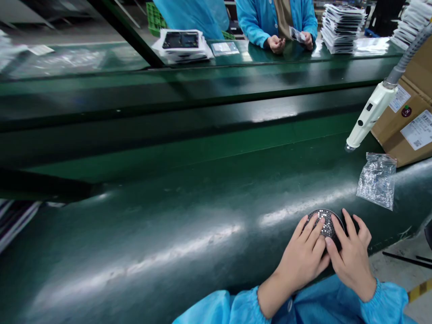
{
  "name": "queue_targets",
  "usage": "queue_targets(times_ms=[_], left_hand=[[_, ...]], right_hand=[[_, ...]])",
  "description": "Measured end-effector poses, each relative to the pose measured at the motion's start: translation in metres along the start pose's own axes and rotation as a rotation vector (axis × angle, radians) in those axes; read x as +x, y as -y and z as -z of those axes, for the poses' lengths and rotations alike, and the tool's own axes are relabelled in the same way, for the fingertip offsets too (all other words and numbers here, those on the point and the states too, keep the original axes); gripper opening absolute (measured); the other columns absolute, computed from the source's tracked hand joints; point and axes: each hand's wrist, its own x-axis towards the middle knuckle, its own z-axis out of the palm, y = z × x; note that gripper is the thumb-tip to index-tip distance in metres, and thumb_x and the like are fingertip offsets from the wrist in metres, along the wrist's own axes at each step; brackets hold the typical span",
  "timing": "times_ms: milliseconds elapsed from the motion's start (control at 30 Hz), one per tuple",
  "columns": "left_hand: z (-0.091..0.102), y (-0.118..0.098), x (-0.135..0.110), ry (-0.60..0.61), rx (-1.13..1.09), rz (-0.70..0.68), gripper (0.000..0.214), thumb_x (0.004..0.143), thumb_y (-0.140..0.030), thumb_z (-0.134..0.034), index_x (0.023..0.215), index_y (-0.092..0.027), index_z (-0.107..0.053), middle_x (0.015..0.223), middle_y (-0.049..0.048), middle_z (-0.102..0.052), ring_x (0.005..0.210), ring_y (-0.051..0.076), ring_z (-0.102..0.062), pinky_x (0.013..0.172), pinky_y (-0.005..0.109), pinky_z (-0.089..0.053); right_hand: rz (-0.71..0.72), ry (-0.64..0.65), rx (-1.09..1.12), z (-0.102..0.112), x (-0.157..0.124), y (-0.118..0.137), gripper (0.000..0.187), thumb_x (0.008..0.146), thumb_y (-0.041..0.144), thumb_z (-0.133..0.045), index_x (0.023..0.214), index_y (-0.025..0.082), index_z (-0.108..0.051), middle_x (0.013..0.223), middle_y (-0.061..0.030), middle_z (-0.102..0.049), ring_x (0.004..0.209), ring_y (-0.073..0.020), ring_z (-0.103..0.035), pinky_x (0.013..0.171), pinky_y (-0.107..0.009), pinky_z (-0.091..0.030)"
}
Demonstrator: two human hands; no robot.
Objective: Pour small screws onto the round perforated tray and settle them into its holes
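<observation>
A round, dark disc covered in small shiny dots lies near the front edge of the green table, at the lower right. I cannot tell its exact kind. My left hand rests on its left side, fingers stretched out over the dotted top. From the right, my right hand touches it with the index finger and thumb, its other fingers spread past the rim. Both hands partly cover the disc, and its near edge is hidden beneath them. A crumpled clear plastic bag lies beyond my right hand.
A white handheld tool hangs on a grey flexible hose above the table. Behind it stands a cardboard box. Across the green bench, a co-worker's hands hold a small packet, between stacks of white packages and a flatter pile.
</observation>
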Motion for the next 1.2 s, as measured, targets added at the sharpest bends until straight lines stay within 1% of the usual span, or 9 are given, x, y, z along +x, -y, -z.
queue_targets(times_ms=[100, 300, 500, 567, 667, 733, 900, 1067, 1200], left_hand=[[0.001, 0.001, 0.0, -0.002, 0.007, -0.005, 0.025, 0.089, -0.027, -0.053, 0.103, -0.01, -0.065, 0.131, 0.02, -0.06, 0.134, 0.036, -0.044, 0.11, 0.058, -0.041], [0.015, 0.001, 0.005, -0.053, -0.03, -0.028, 0.021, 0.09, -0.031, -0.059, 0.08, -0.013, -0.064, 0.111, 0.0171, -0.069, 0.121, 0.033, -0.057, 0.106, 0.057, -0.047], [0.031, -0.004, -0.001, -0.143, -0.084, 0.068, 0.007, 0.086, -0.009, -0.056, 0.084, -0.01, -0.063, 0.095, 0.0147, -0.072, 0.109, 0.027, -0.065, 0.101, 0.047, -0.054], [0.033, -0.006, -0.004, -0.118, -0.057, 0.053, 0.009, 0.085, -0.009, -0.055, 0.088, -0.009, -0.064, 0.1, 0.0163, -0.071, 0.111, 0.028, -0.064, 0.1, 0.047, -0.055], [0.032, -0.01, -0.006, -0.052, -0.026, -0.032, 0.016, 0.086, -0.012, -0.054, 0.096, -0.007, -0.065, 0.112, 0.0187, -0.069, 0.116, 0.031, -0.061, 0.1, 0.049, -0.055], [0.03, -0.013, -0.005, -0.03, -0.025, -0.066, 0.019, 0.087, -0.016, -0.053, 0.099, -0.007, -0.066, 0.111, 0.0178, -0.069, 0.114, 0.031, -0.062, 0.098, 0.048, -0.056], [0.027, -0.012, 0.005, 0.009, -0.036, -0.074, 0.027, 0.088, -0.021, -0.05, 0.101, -0.004, -0.066, 0.1, 0.0191, -0.068, 0.103, 0.031, -0.064, 0.094, 0.05, -0.056], [0.023, -0.005, 0.009, 0.096, -0.028, -0.069, 0.039, 0.089, -0.032, -0.049, 0.111, -0.003, -0.063, 0.109, 0.0216, -0.064, 0.11, 0.034, -0.058, 0.096, 0.055, -0.052], [0.018, -0.004, 0.003, 0.125, -0.025, -0.057, 0.043, 0.091, -0.036, -0.049, 0.117, -0.003, -0.06, 0.113, 0.0224, -0.062, 0.116, 0.036, -0.054, 0.097, 0.057, -0.05]], right_hand=[[0.042, -0.002, 0.029, 0.002, -0.007, -0.002, 0.043, 0.095, 0.038, -0.049, 0.135, 0.022, -0.053, 0.148, -0.0145, -0.037, 0.126, -0.0421, -0.032, 0.093, -0.066, -0.038], [0.085, 0.025, 0.165, 0.017, -0.039, -0.004, 0.043, 0.093, 0.038, -0.054, 0.132, 0.02, -0.051, 0.147, -0.0147, -0.036, 0.129, -0.0405, -0.031, 0.093, -0.061, -0.042], [0.08, 0.032, 0.182, 0.02, -0.048, -0.003, 0.044, 0.093, 0.037, -0.055, 0.132, 0.017, -0.049, 0.142, -0.0158, -0.041, 0.126, -0.0393, -0.035, 0.093, -0.06, -0.044], [0.085, 0.034, 0.164, 0.019, -0.045, -0.003, 0.045, 0.093, 0.037, -0.055, 0.133, 0.018, -0.048, 0.143, -0.0161, -0.04, 0.125, -0.0401, -0.036, 0.092, -0.061, -0.044], [0.089, 0.022, 0.124, 0.018, -0.039, -0.004, 0.048, 0.092, 0.039, -0.055, 0.135, 0.017, -0.047, 0.142, -0.0173, -0.04, 0.124, -0.0412, -0.036, 0.091, -0.062, -0.045], [0.094, -0.007, 0.104, 0.019, -0.036, -0.004, 0.048, 0.092, 0.039, -0.055, 0.134, 0.016, -0.048, 0.141, -0.0179, -0.041, 0.124, -0.0414, -0.037, 0.091, -0.062, -0.045], [0.123, -0.038, 0.085, 0.021, -0.037, -0.003, 0.045, 0.09, 0.037, -0.059, 0.128, 0.016, -0.052, 0.139, -0.0189, -0.043, 0.123, -0.0418, -0.039, 0.091, -0.061, -0.045], [0.117, -0.069, 0.011, 0.021, -0.036, 0.001, 0.048, 0.089, 0.04, -0.059, 0.127, 0.012, -0.054, 0.136, -0.0214, -0.047, 0.121, -0.0443, -0.04, 0.089, -0.062, -0.044], [0.112, -0.034, -0.072, 0.024, -0.032, 0.011, 0.054, 0.09, 0.046, -0.054, 0.126, 0.006, -0.054, 0.134, -0.0244, -0.048, 0.12, -0.0461, -0.041, 0.089, -0.063, -0.041]])
